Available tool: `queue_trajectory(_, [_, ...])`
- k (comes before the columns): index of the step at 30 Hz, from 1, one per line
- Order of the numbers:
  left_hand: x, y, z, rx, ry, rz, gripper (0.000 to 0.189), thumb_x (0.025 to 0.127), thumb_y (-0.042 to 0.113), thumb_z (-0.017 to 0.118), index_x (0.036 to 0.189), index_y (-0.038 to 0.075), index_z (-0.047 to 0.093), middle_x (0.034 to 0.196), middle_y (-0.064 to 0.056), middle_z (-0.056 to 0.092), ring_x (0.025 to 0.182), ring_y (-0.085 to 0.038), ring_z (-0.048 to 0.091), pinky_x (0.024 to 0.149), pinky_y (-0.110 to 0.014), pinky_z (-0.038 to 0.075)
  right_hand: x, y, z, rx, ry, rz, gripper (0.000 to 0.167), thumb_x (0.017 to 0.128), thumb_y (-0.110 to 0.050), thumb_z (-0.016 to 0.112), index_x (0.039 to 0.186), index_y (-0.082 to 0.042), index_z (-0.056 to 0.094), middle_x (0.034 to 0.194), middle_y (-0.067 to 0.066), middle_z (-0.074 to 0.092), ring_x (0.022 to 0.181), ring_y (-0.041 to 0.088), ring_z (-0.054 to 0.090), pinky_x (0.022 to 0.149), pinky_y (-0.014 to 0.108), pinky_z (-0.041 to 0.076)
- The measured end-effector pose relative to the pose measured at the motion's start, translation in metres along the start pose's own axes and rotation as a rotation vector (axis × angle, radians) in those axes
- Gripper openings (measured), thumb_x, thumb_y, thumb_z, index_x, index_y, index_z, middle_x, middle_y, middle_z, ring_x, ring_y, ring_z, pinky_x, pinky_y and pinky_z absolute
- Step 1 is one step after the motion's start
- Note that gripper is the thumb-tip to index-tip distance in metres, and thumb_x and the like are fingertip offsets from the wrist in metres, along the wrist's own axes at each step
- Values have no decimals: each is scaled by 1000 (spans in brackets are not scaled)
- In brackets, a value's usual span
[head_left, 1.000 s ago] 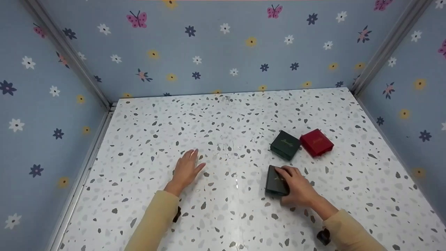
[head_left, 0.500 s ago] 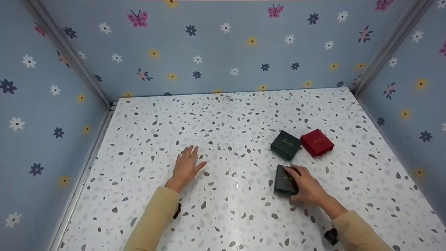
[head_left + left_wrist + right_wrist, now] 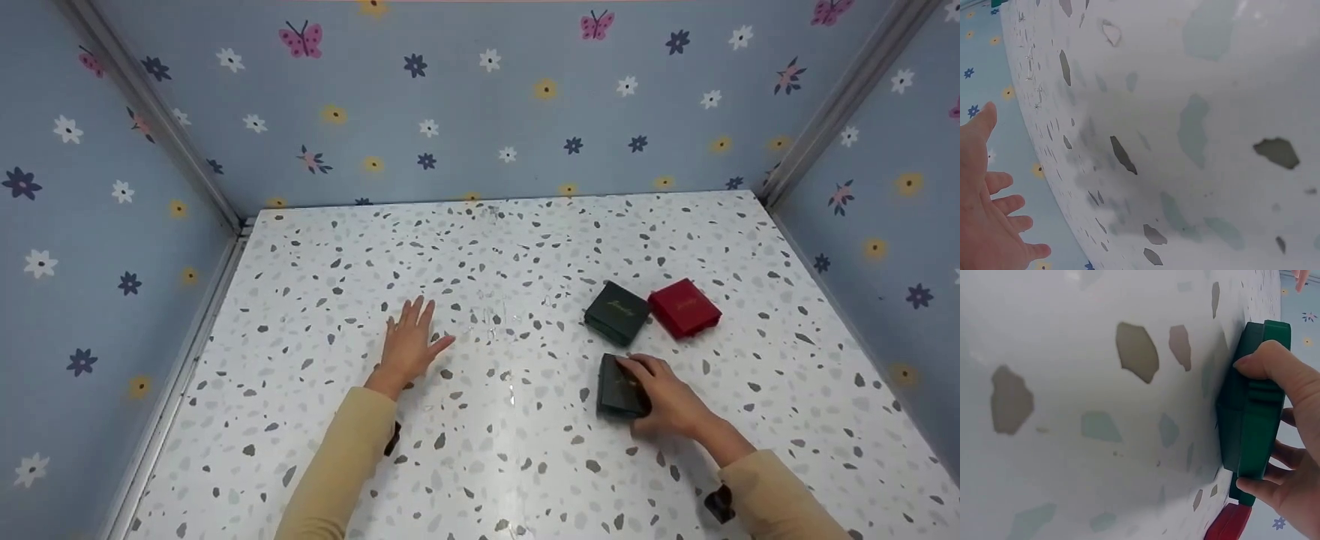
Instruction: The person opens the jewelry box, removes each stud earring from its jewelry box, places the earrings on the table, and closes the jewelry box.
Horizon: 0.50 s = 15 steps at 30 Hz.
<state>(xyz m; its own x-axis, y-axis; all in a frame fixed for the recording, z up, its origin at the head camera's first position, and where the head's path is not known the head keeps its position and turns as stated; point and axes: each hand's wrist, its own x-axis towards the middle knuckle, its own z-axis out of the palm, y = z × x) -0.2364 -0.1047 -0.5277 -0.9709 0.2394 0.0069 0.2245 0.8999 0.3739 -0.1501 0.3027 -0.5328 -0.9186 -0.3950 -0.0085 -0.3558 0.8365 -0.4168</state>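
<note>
My right hand (image 3: 671,397) grips a dark green box (image 3: 619,390) with faint gold lettering on its lid, thumb on the near side and fingers over the far side. In the right wrist view the same green box (image 3: 1261,422) sits at or very near the tabletop; contact beneath it cannot be told. Just beyond it lies a second green box (image 3: 617,313) with gold script. Beside that one, on its right, is a red box (image 3: 684,307). My left hand (image 3: 409,343) is spread over the left part of the table, fingers extended, holding nothing.
The white speckled tabletop (image 3: 480,262) is bounded by a back wall (image 3: 480,97) and side walls with a flower pattern. Metal rails (image 3: 161,127) run along the corners. Small clear marks (image 3: 491,315) show near the table's middle.
The right hand has slid the held green box to the right, near the other two boxes. The left hand has shifted slightly forward and right, its fingers spreading wider.
</note>
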Motion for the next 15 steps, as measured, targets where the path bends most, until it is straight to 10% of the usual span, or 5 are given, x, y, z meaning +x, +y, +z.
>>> queue_trajectory(15, [12,11,-6,26,24,23,76,84,51,49,140,5,25,144,-16,19,131,-32,11,100,-54,11,10,-4,-19,12,-84,-46,100,56,-46,79,138,-13,31,139,19,24,121,35,31,89,51,36])
